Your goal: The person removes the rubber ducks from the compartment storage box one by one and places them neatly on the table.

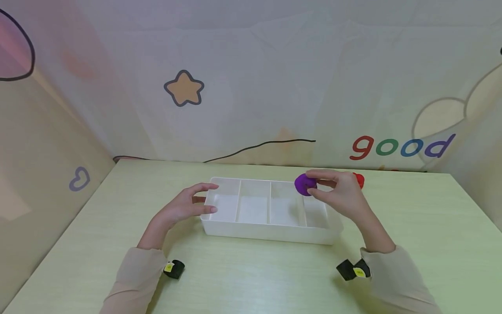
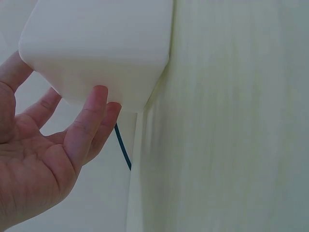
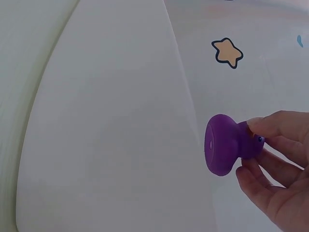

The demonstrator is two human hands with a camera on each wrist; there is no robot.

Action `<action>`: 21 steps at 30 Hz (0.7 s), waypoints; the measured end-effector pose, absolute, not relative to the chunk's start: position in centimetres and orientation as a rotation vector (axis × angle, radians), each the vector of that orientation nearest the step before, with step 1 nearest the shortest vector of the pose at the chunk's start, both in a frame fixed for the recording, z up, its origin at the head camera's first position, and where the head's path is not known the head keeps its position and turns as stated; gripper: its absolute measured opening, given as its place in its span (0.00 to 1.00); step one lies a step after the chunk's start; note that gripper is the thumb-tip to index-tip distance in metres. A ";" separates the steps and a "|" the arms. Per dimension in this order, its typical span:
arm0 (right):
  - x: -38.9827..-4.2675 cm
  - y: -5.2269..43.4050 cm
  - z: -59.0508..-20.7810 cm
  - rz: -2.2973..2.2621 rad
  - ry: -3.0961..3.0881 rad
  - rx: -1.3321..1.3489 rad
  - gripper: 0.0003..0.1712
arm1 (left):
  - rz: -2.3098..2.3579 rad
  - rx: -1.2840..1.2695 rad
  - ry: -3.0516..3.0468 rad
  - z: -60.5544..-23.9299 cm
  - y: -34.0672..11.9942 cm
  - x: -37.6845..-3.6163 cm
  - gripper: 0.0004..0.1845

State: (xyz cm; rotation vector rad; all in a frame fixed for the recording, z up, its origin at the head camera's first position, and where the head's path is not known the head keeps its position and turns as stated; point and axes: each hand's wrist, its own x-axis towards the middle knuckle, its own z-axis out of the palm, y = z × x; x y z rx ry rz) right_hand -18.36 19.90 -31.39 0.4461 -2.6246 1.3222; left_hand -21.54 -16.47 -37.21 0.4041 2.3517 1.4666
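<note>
A purple rubber duck (image 1: 304,185) hangs over the right part of a white divided tray (image 1: 270,233). My right hand (image 1: 343,194) pinches the duck between thumb and fingertips. In the right wrist view the duck (image 3: 223,145) is tipped sideways, its flat base turned away from the hand and one eye showing near the fingers. At the tray's left end, my left hand (image 1: 184,207) grips the rim with thumb and index finger over it. Other fingertips (image 2: 100,94) lie against the outer end wall in the left wrist view.
A red object (image 1: 359,179) sits behind the right hand, mostly hidden by it. Thin dividers (image 1: 269,203) split the tray into compartments. The pale table (image 1: 251,279) ends at a printed backdrop (image 1: 255,87) with a star and the word "good".
</note>
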 end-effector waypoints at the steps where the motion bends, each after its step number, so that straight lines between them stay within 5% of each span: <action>1: -18.3 20.2 -31.4 1.312 -2.623 0.439 0.19 | 1.463 0.401 2.353 -37.2 -16.5 -21.6 0.34; 21: -17.8 26.2 -32.2 1.216 -2.636 0.279 0.20 | 1.463 0.393 2.356 -37.1 -16.3 -21.5 0.34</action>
